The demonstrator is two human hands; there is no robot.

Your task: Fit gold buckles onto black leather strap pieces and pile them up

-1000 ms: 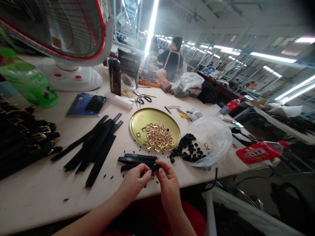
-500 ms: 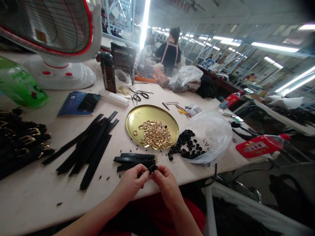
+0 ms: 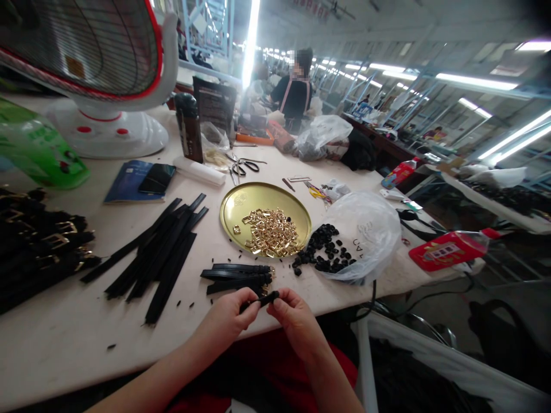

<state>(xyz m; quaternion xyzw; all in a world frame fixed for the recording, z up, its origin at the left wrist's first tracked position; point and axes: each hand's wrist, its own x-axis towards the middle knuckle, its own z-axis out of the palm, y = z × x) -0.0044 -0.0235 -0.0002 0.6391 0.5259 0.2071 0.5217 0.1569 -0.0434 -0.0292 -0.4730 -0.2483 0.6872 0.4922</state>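
Observation:
At the table's near edge, my left hand (image 3: 232, 316) and my right hand (image 3: 291, 316) both pinch one short black strap (image 3: 264, 299) between their fingertips. Just beyond them lies a small stack of black straps with gold ends (image 3: 237, 276). Farther back sits a round gold tray (image 3: 241, 205) holding a heap of gold buckles (image 3: 271, 232). To its right, small black loops (image 3: 325, 254) spill from a clear plastic bag (image 3: 370, 232).
Long black straps (image 3: 161, 258) lie fanned at the left, and buckled straps (image 3: 37, 246) are piled at the far left. A fan (image 3: 107, 74), bottle (image 3: 188, 127), notebook with phone (image 3: 140, 180) and scissors (image 3: 241, 166) stand behind. A person works at the far end.
The strap piece now shows stretched level between my two hands' fingertips. The view has shifted slightly; the objects on the table have not moved.

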